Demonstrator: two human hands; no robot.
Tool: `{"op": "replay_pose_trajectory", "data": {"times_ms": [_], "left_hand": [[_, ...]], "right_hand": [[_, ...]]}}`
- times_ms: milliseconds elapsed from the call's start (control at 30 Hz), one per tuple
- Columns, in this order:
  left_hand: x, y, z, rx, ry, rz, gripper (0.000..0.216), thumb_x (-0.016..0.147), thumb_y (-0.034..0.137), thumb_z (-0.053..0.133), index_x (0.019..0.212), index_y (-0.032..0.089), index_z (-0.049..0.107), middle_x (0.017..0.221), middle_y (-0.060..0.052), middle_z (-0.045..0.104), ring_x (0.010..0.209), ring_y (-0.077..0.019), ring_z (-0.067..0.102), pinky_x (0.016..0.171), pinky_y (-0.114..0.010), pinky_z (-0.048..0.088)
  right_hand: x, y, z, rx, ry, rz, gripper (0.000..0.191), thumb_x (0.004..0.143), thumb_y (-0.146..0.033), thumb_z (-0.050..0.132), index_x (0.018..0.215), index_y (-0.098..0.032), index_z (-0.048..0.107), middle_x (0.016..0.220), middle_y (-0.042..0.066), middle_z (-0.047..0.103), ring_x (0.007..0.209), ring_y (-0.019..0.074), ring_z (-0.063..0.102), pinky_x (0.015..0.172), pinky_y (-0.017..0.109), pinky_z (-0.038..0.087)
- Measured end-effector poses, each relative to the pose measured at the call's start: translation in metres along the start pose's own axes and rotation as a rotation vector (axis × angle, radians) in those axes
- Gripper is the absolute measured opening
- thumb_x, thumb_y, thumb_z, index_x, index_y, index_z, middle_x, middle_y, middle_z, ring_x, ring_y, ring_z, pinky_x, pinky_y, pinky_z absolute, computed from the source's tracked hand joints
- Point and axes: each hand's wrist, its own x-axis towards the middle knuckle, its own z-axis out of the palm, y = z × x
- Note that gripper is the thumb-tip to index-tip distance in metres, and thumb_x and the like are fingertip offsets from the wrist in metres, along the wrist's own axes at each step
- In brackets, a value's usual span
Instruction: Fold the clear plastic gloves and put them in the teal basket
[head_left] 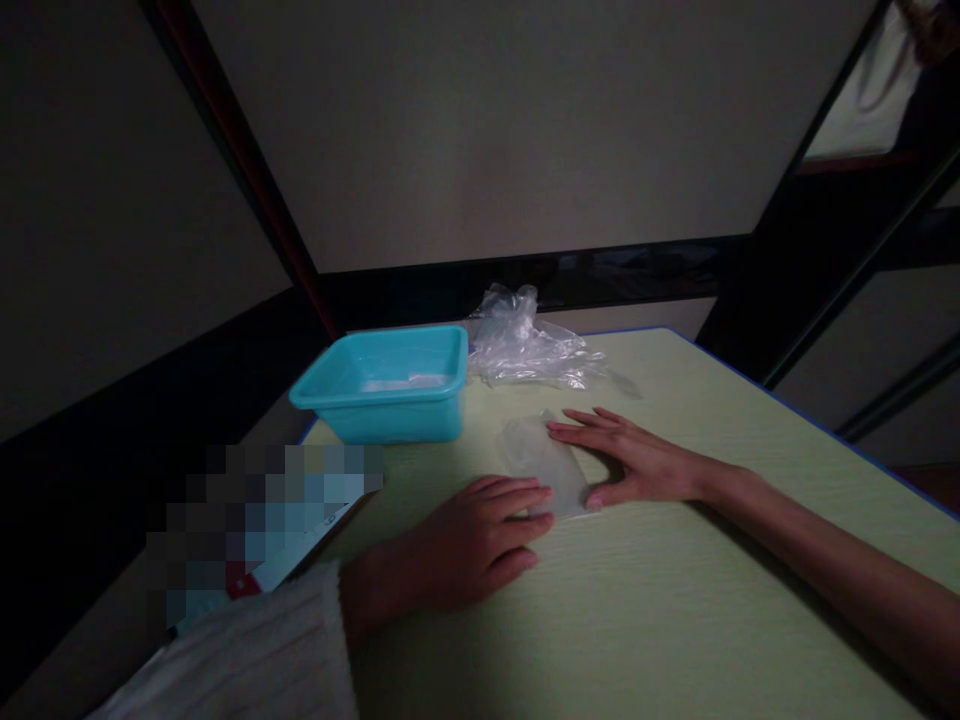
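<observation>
A small translucent plastic bag (551, 462) lies flat on the pale table. Reaching in from the lower left in a light knitted sleeve, my left hand (476, 540) is palm down, its fingertips at the bag's near left edge. My right hand (619, 455), its forearm bare, comes from the right with fingers spread. Its fingertips and thumb rest along the bag's right edge. Neither hand is closed around anything. What the bag contains, if anything, I cannot make out.
A turquoise plastic basin (382, 405) with something whitish inside stands at the table's back left. Beside it lies a crumpled clear plastic bag (521, 345). Blue edging (810, 415) trims the table (675, 610). A partly blurred light blue item (315, 525) is at the left edge.
</observation>
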Motion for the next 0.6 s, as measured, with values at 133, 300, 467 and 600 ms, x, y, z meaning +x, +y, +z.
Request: {"op": "replay_pose_trajectory", "data": {"times_ms": [133, 300, 467, 600], "left_hand": [[0.0, 0.001, -0.001, 0.009, -0.004, -0.007, 0.029, 0.089, 0.02, 0.049, 0.115, 0.011, 0.058, 0.13, -0.013, 0.052, 0.123, -0.0233, 0.044, 0.103, -0.039, 0.035], [0.001, 0.001, -0.002, 0.008, 0.005, -0.003, 0.029, 0.088, 0.019, 0.05, 0.115, 0.01, 0.058, 0.129, -0.014, 0.053, 0.123, -0.0242, 0.045, 0.103, -0.041, 0.035], [0.0, 0.0, -0.001, -0.011, 0.018, 0.001, 0.028, 0.088, 0.018, 0.051, 0.114, 0.01, 0.059, 0.128, -0.014, 0.054, 0.122, -0.0243, 0.046, 0.102, -0.041, 0.037], [-0.001, 0.0, 0.001, -0.026, 0.034, -0.009, 0.029, 0.088, 0.018, 0.05, 0.115, 0.011, 0.059, 0.129, -0.013, 0.053, 0.122, -0.023, 0.045, 0.103, -0.04, 0.036]], "right_hand": [[0.004, 0.0, -0.003, -0.019, -0.054, 0.032, 0.098, 0.068, -0.071, 0.055, 0.144, -0.018, 0.023, 0.149, 0.011, 0.023, 0.137, 0.0337, 0.011, 0.109, 0.056, 0.007], [0.008, 0.0, -0.006, -0.027, -0.093, 0.085, 0.11, 0.063, -0.074, 0.057, 0.145, -0.013, 0.016, 0.15, 0.014, 0.017, 0.137, 0.0352, 0.007, 0.11, 0.053, 0.006], [0.006, 0.008, -0.001, 0.0, -0.028, 0.052, 0.113, 0.061, -0.073, 0.059, 0.144, -0.01, 0.017, 0.15, 0.02, 0.011, 0.137, 0.0344, 0.005, 0.11, 0.053, 0.008], [-0.005, 0.004, -0.004, 0.056, 0.154, -0.117, 0.087, 0.066, -0.064, 0.064, 0.134, -0.015, 0.04, 0.147, 0.019, 0.026, 0.135, 0.0321, 0.019, 0.105, 0.053, 0.024]]}}
